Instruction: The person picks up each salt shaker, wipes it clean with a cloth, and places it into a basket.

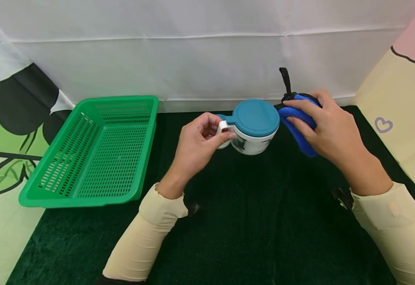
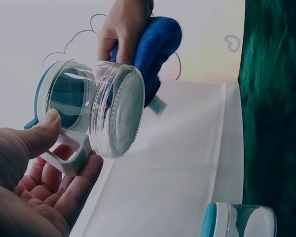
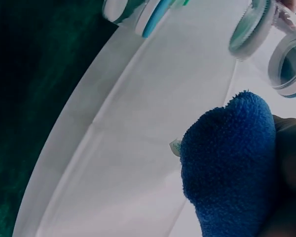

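Observation:
My left hand grips the white handle of a clear glass jar with a teal lid. The left wrist view shows the jar's ribbed glass base, with the thumb on top of the handle and fingers beneath it. Just to the right of the jar, my right hand holds a bunched blue towel with a black hanging loop. The towel is close against the jar's side; whether they touch, I cannot tell. A second teal-lidded jar stands farther back, mostly hidden by my left hand in the head view.
A green plastic basket with slotted sides sits at the left on the dark green cloth. A white fabric wall rises behind, and printed panels stand on both sides.

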{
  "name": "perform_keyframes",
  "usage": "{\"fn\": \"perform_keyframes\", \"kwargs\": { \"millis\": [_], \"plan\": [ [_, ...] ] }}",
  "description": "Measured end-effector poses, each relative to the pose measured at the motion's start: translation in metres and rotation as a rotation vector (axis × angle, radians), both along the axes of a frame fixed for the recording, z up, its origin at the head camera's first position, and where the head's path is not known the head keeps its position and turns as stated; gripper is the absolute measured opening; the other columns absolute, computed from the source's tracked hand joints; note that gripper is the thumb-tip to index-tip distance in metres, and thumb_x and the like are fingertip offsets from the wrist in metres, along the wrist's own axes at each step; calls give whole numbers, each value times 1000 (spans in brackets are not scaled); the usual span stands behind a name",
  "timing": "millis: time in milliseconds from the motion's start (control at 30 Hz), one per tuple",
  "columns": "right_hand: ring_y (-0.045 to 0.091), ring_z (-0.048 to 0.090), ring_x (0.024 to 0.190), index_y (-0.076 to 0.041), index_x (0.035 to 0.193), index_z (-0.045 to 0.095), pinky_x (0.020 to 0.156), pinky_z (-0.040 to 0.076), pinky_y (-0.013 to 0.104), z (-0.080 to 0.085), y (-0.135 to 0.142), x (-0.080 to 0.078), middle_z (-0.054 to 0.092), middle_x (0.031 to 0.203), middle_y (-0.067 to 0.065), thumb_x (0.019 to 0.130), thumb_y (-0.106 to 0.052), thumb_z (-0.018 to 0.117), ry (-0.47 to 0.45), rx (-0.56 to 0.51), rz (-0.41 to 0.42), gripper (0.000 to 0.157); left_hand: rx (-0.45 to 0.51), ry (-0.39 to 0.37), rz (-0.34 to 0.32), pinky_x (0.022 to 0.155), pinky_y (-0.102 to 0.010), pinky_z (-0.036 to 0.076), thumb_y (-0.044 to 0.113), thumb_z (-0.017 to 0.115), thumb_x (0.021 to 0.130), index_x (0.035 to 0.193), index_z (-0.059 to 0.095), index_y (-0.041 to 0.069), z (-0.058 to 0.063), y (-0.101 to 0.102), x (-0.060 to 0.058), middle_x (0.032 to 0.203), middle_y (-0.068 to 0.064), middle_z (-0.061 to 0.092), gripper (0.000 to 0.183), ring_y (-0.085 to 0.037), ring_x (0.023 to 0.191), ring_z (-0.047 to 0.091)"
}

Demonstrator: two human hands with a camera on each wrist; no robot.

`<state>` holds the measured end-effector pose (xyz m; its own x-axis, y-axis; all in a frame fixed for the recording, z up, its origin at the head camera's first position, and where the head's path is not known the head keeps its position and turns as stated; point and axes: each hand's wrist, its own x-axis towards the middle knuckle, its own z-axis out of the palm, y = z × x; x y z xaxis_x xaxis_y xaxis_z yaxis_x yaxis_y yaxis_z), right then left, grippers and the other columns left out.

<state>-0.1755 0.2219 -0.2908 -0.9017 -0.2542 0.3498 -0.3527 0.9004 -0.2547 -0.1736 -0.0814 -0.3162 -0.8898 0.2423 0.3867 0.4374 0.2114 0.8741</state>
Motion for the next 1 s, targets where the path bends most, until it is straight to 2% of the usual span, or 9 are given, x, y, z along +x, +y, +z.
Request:
{"fn": "perform_keyframes", "kwargs": {
  "millis": [333,533,767,1000],
  "plan": [
    [54,57,108,-30,148,55,82,51,74,-10,8,-1,44,142,27,104,-36,63,-45,17,-36,45,-1,23,61,79,-34,57,13,80,93,106,66,3,9,-10,2,96,-6,67,22,-18,85,63],
    [56,56,110,-31,149,54,82,50,74,-15,11,-1,41,145,27,105,-38,61,-71,24,-46,46,48,36,95,78,-32,57,11,80,92,104,65,0,17,-21,3,98,-8,71,21,-18,88,66],
    [57,56,110,-31,150,53,82,50,75,-18,12,-1,40,147,29,105,-39,59,-77,27,-43,45,97,47,146,76,-29,57,5,80,91,105,63,-4,29,-40,9,99,-11,71,23,-21,89,67],
    [54,58,106,-29,147,56,81,51,73,-21,13,0,44,143,28,104,-36,63,-41,20,-24,44,115,65,206,79,-29,59,4,81,90,104,64,-3,37,-66,13,97,-7,73,23,-23,88,69]
  ]
}}
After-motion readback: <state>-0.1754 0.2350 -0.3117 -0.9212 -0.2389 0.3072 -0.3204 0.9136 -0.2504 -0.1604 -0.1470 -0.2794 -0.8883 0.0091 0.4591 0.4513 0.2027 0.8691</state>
